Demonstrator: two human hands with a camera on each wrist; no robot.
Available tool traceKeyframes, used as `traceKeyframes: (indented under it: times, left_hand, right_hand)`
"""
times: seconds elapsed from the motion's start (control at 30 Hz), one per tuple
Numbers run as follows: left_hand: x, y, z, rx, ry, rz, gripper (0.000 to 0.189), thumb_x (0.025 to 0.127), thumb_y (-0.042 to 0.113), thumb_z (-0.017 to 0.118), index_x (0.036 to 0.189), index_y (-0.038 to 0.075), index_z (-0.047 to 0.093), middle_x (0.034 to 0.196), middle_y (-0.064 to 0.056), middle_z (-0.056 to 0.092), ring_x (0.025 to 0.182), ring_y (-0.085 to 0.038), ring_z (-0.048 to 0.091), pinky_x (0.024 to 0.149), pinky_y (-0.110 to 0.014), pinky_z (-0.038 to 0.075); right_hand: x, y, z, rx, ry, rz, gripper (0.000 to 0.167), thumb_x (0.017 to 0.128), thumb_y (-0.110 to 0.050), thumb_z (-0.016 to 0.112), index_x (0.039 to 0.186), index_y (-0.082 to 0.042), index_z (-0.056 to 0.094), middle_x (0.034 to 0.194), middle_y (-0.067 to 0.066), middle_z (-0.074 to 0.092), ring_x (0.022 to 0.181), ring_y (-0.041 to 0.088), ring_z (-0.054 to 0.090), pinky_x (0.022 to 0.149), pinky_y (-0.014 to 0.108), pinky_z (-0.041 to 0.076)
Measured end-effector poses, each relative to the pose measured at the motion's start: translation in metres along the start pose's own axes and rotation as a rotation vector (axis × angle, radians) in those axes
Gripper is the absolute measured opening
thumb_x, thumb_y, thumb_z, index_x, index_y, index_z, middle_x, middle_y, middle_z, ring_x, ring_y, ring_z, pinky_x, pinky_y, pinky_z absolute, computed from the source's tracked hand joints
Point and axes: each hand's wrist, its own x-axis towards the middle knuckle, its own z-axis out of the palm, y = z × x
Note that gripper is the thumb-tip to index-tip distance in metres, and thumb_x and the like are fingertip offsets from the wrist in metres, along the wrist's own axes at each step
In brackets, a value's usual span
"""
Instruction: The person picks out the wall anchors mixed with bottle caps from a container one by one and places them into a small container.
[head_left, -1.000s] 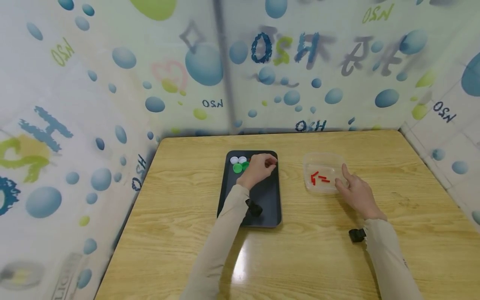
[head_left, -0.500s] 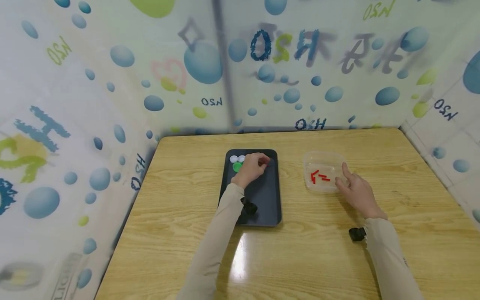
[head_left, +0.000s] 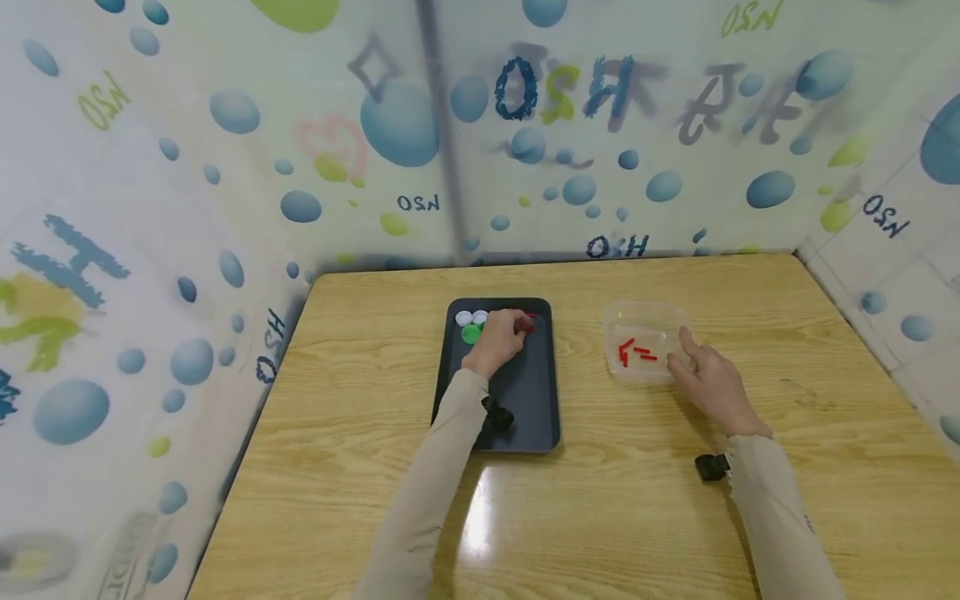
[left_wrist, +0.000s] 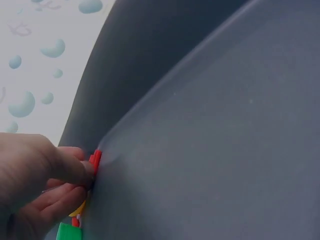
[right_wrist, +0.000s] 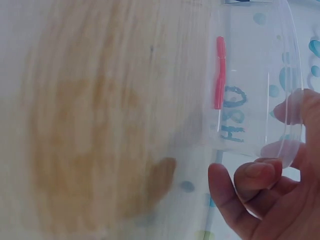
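My left hand [head_left: 498,340] is over the far end of a dark rectangular tray [head_left: 525,400]. In the left wrist view its thumb and fingers pinch at short red sticks [left_wrist: 96,159], whose ends stick out past the fingertips by the tray wall. White caps [head_left: 464,318] and a green cap [head_left: 471,334] lie left of this hand, and others are partly hidden beneath it. A bit of yellow [left_wrist: 78,209] shows under the fingers. My right hand [head_left: 714,385] grips the rim of a clear plastic box [head_left: 649,312], which has several red sticks [head_left: 627,353] on its bottom.
Tray and box stand apart on a wooden table [head_left: 615,500], the box to the right. Behind the table's far edge rises a wall covering [head_left: 660,100] with blue and green drops; another covered wall [head_left: 127,317] runs along the left.
My left hand has drawn back slightly left from the tray's right rim, and red pieces now show beside its fingertips. My right hand keeps its hold on the box.
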Motion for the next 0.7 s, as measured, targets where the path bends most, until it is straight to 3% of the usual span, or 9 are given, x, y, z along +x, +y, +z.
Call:
traceKeyframes:
  times: [0.2,0.43,0.7]
  left_hand:
    - [0.0,0.002,0.002,0.017,0.025,0.0,0.02,0.097,0.001,0.063,0.113,0.001,0.073,0.109,-0.013,0.074,0.099,-0.024,0.07,0.084,-0.036,0.059]
    - [0.002,0.007,0.004,0.049,0.038,-0.02,0.02,0.094,0.007,0.07,0.113,0.0,0.073,0.108,-0.013,0.075,0.098,-0.024,0.071,0.084,-0.034,0.059]
    - [0.004,0.012,0.007,0.098,0.085,-0.023,0.017,0.096,-0.002,0.063,0.109,0.0,0.074,0.105,-0.014,0.075,0.096,-0.026,0.072,0.082,-0.035,0.06]
  right_hand:
    - [-0.003,0.0,0.0,0.002,0.001,-0.007,0.065,0.107,-0.032,0.046,0.156,0.008,0.026,0.078,0.012,0.053,0.062,0.017,0.044,0.056,0.031,0.035]
    - [0.0,-0.001,0.0,-0.034,0.016,-0.039,0.065,0.107,-0.03,0.05,0.154,0.01,0.03,0.072,0.009,0.051,0.056,0.014,0.04,0.049,0.029,0.032]
    - [0.0,-0.002,-0.002,-0.018,-0.005,-0.031,0.065,0.107,-0.031,0.049,0.155,0.009,0.028,0.075,0.011,0.052,0.057,0.015,0.041,0.05,0.03,0.033]
